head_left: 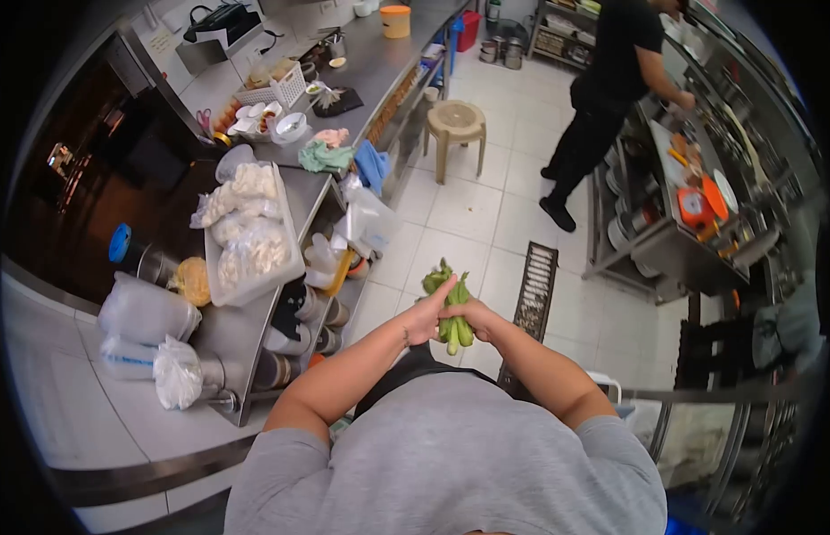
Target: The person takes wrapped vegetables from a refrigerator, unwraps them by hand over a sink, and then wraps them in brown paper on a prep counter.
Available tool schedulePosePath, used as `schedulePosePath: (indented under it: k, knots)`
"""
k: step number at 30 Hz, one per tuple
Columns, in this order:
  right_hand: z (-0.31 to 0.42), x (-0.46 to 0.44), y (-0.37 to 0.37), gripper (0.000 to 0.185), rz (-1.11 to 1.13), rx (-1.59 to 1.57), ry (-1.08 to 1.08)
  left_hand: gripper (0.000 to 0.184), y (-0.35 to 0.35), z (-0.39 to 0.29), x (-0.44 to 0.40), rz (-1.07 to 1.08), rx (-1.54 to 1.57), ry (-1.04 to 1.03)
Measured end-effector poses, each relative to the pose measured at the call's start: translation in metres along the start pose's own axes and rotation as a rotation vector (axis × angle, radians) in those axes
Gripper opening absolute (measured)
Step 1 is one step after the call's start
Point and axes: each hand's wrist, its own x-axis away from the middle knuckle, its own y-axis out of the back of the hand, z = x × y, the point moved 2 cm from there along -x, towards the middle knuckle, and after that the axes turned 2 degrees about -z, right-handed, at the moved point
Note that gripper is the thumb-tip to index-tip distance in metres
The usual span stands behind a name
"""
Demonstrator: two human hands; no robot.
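Right hand (476, 317) of mine is closed around a bunch of green stalks (460, 330), while my left hand (422, 323) presses against their other side, thumb pointing forward; I cannot tell whether its hidden fingers grip. I hold the bunch in front of me, above the tiled floor (473, 214). Just beyond, to my right, runs a dark floor grate (535, 285). On my left, a white tray (292, 241) carries bagged pale food (250, 254). Farther off are a plastic stool (456, 119) and a person in black (611, 71).
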Motion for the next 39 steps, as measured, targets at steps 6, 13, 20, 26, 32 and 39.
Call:
schedulePosePath:
  k: [6, 13, 20, 26, 32, 39]
  knots:
    - [0.112, -0.086, 0.063, 0.052, -0.134, -0.233, 0.260, 0.077, 0.042, -0.149, -0.060, 0.150, -0.074, -0.236]
    - [0.211, -0.103, 0.131, 0.064, -0.082, -0.550, 0.475, 0.050, 0.074, -0.278, -0.137, 0.178, -0.078, -0.435]
    - [0.318, -0.159, 0.209, 0.070, -0.022, -0.579, 0.609, 0.042, 0.372, -0.333, -0.145, -1.438, -1.335, -0.605]
    - [0.440, -0.260, 0.255, 0.070, 0.006, -0.475, 0.488, 0.064, 0.357, -0.339, -0.219, -1.596, -1.227, -0.436]
    - [0.551, -0.383, 0.249, 0.069, 0.210, -0.443, 0.443, 0.060, 0.382, -0.512, -0.362, -1.393, -1.289, -0.587]
    - [0.635, -0.450, 0.284, 0.071, 0.118, -0.457, 0.434, 0.065, 0.479, -0.669, -0.469, -1.538, -1.311, -0.437]
